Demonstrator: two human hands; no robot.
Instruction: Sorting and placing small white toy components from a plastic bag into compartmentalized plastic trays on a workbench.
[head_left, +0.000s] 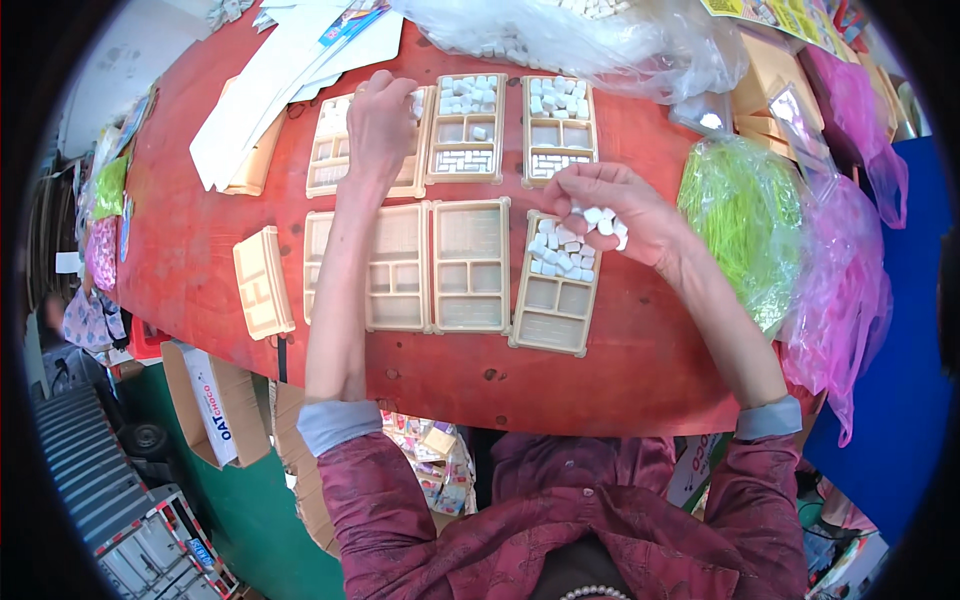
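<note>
Out to the left of the left grip, nearer the body, I can see a slanted beige tray [262, 283] on the red table [430, 385]. Level with that grip, on the same side, white sheets [240, 130] partly cover more beige trays [258, 165]. Just beside the left wrist I see the first upper tray [324, 150], white pieces [330, 115] in its far compartment. I have the left hand [382, 115] bent down over the second upper tray [410, 170], hiding much of it; the fingertips are screened from me, so I cannot tell whether they pinch anything. Nearer the body, the left forearm crosses above two lower trays [400, 300]. Immediately right of the left hand is the third upper tray [450, 131], with pieces heaped at its far end and others set in rows at its near end; the third lower tray [470, 235] lies nearer the body. Beyond the right grip and to its left I find the fourth upper tray [545, 134], holding a similar heap and rows. Nearer the body than that grip, slightly left, a tilted lower tray [541, 292] has a heap in its far compartment. I have the right hand [628, 212] curled around several held pieces [593, 215], over that tray's far right corner. Right of it lie a bag of green shreds [740, 230] and pink plastic bags [840, 300]
</note>
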